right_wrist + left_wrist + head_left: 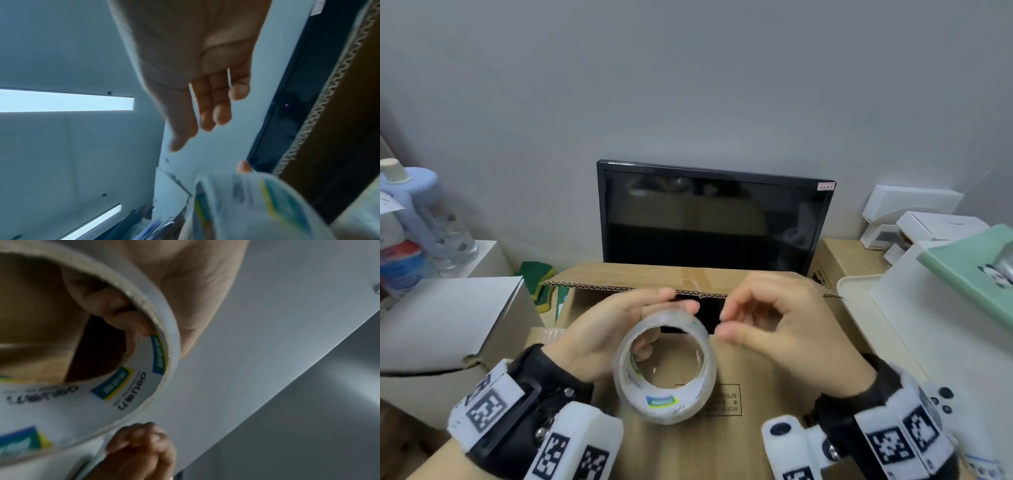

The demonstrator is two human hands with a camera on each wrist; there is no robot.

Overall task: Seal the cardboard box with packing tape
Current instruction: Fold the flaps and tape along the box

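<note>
A roll of clear packing tape [659,401] with a white printed core is held up over the cardboard box [756,363]. My left hand [619,318] grips the roll, thumb across its outer face and fingers [107,305] hooked inside the core [131,386]. My right hand [724,325] hovers just right of the roll, its fingers loosely curled and thumb near the index tip, with nothing visible between them. In the right wrist view that hand [195,65] is apart from the roll [246,203]. The box's near flap lies flat; a dark gap shows before the far flap [654,277].
A black monitor [715,219] stands behind the box against the wall. A white carton [448,318] and bottles [410,233] are at the left. At the right are white boxes [914,212], a white tray [859,308] and a green lid [969,270]. Green sponges [537,277] lie behind the box's left corner.
</note>
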